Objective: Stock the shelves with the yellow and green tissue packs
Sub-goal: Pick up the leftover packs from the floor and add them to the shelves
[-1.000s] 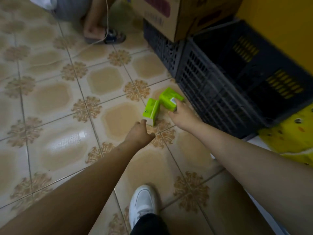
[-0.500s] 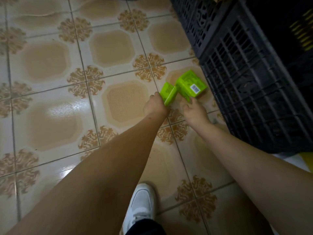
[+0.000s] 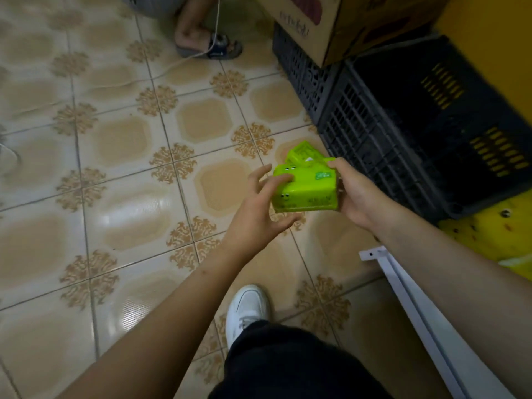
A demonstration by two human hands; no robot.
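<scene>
The green tissue packs [image 3: 305, 187] are off the tiled floor [image 3: 121, 139] now; a second ago they lay on the tiles by the crate and both hands were down at them, and now I see them lifted and gathered together in front of me, well above the floor. My right hand [image 3: 358, 197] grips the stack from its right side, thumb over the top edge, and carries the weight. My left hand [image 3: 256, 214] is spread, fingers relaxed, its fingertips touching the left face of the packs to steady them, not curled round them. I count at least two packs, one tilted behind the front ones; I cannot tell the exact number. That puts the pickup done, I judge, and the carry to the shelf next. For room: the black plastic crate [image 3: 403, 145] stands just beside my right hand, with a cardboard box [image 3: 339, 27] resting on the farther crate, so I keep left of those edges. A white shelf rail [image 3: 408, 286] runs near my right forearm. Open floor lies to the left, though another person's sandalled foot [image 3: 207, 44] and a cable sit far ahead.
</scene>
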